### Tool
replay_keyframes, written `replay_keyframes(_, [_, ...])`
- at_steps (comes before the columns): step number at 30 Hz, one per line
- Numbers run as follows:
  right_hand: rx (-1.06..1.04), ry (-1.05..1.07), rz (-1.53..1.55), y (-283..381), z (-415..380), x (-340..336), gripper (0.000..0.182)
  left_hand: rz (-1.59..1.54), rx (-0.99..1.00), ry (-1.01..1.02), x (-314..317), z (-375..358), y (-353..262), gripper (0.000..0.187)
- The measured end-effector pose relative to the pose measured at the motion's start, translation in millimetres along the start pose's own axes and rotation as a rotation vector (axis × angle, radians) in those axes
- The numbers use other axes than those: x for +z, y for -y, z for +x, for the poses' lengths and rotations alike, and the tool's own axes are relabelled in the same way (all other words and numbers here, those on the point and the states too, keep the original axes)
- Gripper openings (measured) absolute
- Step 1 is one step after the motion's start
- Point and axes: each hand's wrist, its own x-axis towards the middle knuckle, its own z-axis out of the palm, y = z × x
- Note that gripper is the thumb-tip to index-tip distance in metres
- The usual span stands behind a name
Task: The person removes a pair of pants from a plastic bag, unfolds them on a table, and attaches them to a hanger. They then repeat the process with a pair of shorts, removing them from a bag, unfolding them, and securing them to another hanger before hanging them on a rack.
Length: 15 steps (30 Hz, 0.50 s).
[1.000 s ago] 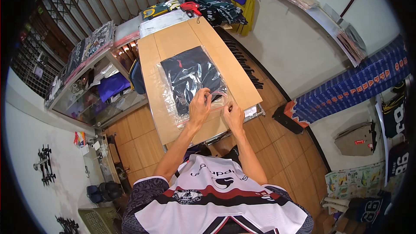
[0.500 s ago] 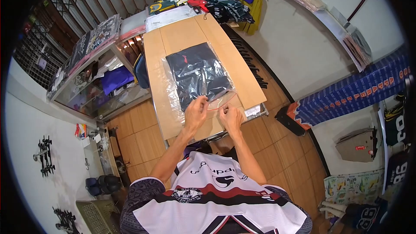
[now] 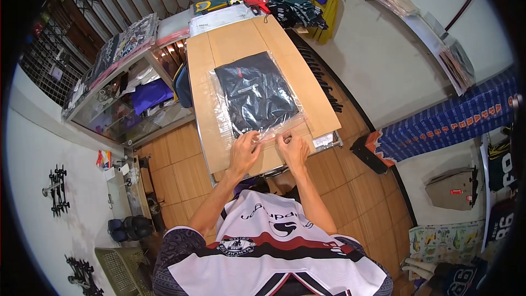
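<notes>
A dark folded garment with a small red mark lies inside a clear plastic bag on the tabletop. Along the bag's near edge runs a red strip, which looks like a zip seal. My left hand is closed on that edge at its left part, fingers pinched near the garment's lower end. To the right, my right hand pinches the same edge, thumb and fingers together. The bag's mouth lies nearly flat between both hands.
The cardboard-coloured table holds papers and a red tool at its far end. Dark gloves are piled behind. A glass display case stands left; blue boxes line the right wall.
The bag's mouth, bowed open before, now lies flatter with the red strip straighter. My left hand has moved slightly down toward me, while the right hand stays at the edge.
</notes>
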Motion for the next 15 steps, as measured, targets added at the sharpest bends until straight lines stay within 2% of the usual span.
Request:
replay_keyframes(5, [-0.054, -0.015, -0.032, -7, 0, 5, 0.024, -0.097, -0.174, -0.007, -9, -1, 3, 0.027])
replay_keyframes(8, [-0.070, -0.028, -0.028, -6, -1, 4, 0.019, -0.106, -0.129, -0.093, -26, 20, -5, 0.025])
replay_keyframes(15, [-0.103, 0.003, -0.020, -11, 0, 4, 0.019, -0.104, 0.040, -0.331, -73, 87, -11, 0.025])
